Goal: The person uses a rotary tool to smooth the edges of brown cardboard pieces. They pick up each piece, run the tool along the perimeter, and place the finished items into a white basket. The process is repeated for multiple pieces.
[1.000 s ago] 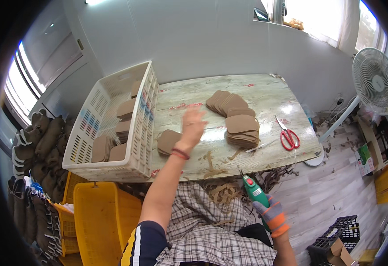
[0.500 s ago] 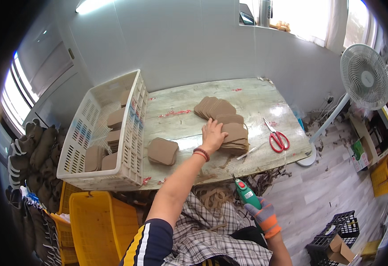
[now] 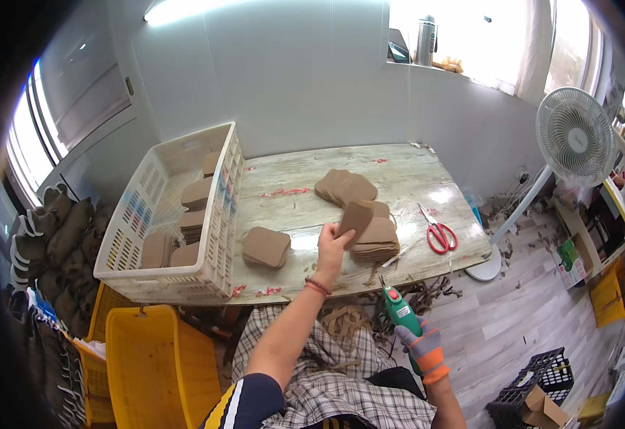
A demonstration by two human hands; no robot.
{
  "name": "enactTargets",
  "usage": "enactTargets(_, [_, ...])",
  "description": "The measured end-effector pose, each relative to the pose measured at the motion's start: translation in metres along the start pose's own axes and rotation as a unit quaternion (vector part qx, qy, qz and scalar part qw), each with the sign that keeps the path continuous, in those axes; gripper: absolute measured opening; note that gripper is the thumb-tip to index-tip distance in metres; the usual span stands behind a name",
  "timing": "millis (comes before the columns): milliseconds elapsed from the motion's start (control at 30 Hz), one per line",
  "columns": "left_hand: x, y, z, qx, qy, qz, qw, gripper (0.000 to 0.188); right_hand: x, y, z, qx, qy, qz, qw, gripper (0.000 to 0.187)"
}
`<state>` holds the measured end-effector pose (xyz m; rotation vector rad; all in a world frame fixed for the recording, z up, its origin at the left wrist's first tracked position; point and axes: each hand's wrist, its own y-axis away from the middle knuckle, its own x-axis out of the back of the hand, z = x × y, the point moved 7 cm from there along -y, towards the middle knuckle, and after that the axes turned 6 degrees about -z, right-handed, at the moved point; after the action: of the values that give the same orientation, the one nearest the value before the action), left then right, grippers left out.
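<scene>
Between the thumb and fingers of my left hand [image 3: 331, 250] is a brown rounded fabric piece [image 3: 356, 217], tilted up off the table. Just below and right of it lies a stack of similar pieces [image 3: 375, 245]. A fanned-out stack [image 3: 345, 186] rests farther back, and a smaller pile [image 3: 266, 247] sits to the left. My right hand [image 3: 425, 349], in a grey and orange glove, is closed around green cordless electric scissors [image 3: 401, 310] with a red button. Their blades point up at the table's front edge.
A white plastic crate [image 3: 216, 275] holding brown pieces stands left on the worn table [image 3: 294, 168]. Red-handled scissors [image 3: 441, 236] lie right. Brown scraps [image 3: 344, 322] hang by my checked apron. A yellow bin [image 3: 141, 357], a white fan [image 3: 575, 139] and a black crate [image 3: 534, 386] surround the table.
My left hand has lifted a brown piece off the near stack and drawn it slightly toward me. The right hand still holds the electric scissors in about the same place.
</scene>
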<state>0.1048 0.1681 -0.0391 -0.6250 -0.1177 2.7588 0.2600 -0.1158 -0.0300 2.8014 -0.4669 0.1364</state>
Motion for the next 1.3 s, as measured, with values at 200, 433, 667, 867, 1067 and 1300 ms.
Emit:
enactTargets(200, [-0.016, 0.066, 0.010, 0.031, 0.337, 0.068, 0.939, 0.034, -0.007, 0.001, -0.029, 0.056, 0.023, 0.030, 0.998, 0.045])
enactTargets(433, [-0.032, 0.083, 0.020, 0.048, 0.454, 0.074, 0.887, 0.035, -0.020, 0.008, -0.048, 0.077, 0.021, 0.026, 0.996, 0.046])
enactTargets(667, [-0.045, 0.091, 0.018, 0.051, 0.471, 0.057, 0.879, 0.035, -0.022, 0.011, -0.045, 0.102, 0.019, 0.040, 0.994, 0.047])
enactTargets(867, [-0.061, 0.102, 0.012, 0.086, 0.456, 0.015, 0.886, 0.036, -0.023, 0.014, -0.056, 0.066, -0.042, 0.028, 0.997, 0.043])
enactTargets(1067, [-0.068, 0.112, -0.007, 0.112, 0.438, -0.025, 0.892, 0.035, -0.019, 0.012, -0.072, 0.086, -0.044, 0.042, 0.994, 0.041])
enactTargets(1300, [-0.073, 0.121, -0.012, 0.109, 0.405, -0.057, 0.906, 0.037, -0.012, 0.007, -0.079, 0.123, -0.050, 0.049, 0.990, 0.038])
